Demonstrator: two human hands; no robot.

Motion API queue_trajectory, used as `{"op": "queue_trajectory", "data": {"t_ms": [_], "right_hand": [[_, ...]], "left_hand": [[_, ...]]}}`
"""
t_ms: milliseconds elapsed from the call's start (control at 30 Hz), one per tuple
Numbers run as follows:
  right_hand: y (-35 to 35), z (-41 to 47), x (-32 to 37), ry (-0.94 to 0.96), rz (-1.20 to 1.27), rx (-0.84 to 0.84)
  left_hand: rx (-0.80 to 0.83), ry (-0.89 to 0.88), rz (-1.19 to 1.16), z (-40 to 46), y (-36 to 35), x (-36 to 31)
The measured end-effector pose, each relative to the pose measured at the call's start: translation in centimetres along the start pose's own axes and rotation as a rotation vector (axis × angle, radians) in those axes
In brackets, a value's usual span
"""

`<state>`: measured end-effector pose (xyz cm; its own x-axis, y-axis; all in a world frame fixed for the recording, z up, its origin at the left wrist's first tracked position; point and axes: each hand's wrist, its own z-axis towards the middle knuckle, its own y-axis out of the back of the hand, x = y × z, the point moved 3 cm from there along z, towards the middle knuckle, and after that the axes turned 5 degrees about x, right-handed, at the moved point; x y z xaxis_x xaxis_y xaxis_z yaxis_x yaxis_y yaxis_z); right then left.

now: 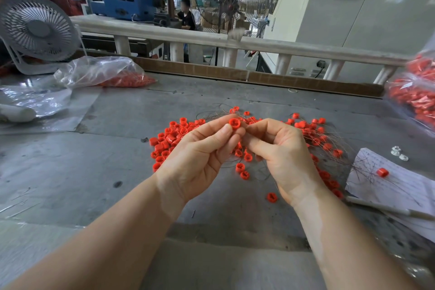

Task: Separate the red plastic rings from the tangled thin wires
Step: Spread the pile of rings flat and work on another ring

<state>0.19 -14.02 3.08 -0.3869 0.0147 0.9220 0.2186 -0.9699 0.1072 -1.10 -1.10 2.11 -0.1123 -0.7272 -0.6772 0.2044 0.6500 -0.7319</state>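
left hand (200, 153): raised over the middle of the worktop (94, 160), thumb and forefinger pinching one red ring (234, 123) at its fingertips; the other fingers curl loosely below.
right hand (280, 148): just beside the left, fingers curled with the tips meeting right next to the held ring — they seem to pinch a thin wire there, though the wire itself is too fine to make out.
rings (169, 139): a loose heap on the worktop behind and left of the left hand; a few strays lie between and below the wrists.
wires (329, 141): a thin dark tangle with rings caught in it, spread behind and right of the right hand, toward the right edge.
paper (395, 183): at the right edge, handwritten — the writing cannot be read; one ring and some wire ends lie on it.
bags (98, 73): clear plastic holding red rings, one near the far left corner, another (414, 92) at the far right edge.
fan (37, 28): small and white, at the far left corner.
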Motion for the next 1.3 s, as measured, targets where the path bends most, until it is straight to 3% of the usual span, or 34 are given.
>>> {"op": "queue_trajectory", "data": {"t_ms": [1300], "right_hand": [[0.31, 0.11, -0.05, 0.077, -0.178, -0.068]], "left_hand": [[-0.020, 0.027, 0.025, 0.27, 0.39, -0.11]]}}
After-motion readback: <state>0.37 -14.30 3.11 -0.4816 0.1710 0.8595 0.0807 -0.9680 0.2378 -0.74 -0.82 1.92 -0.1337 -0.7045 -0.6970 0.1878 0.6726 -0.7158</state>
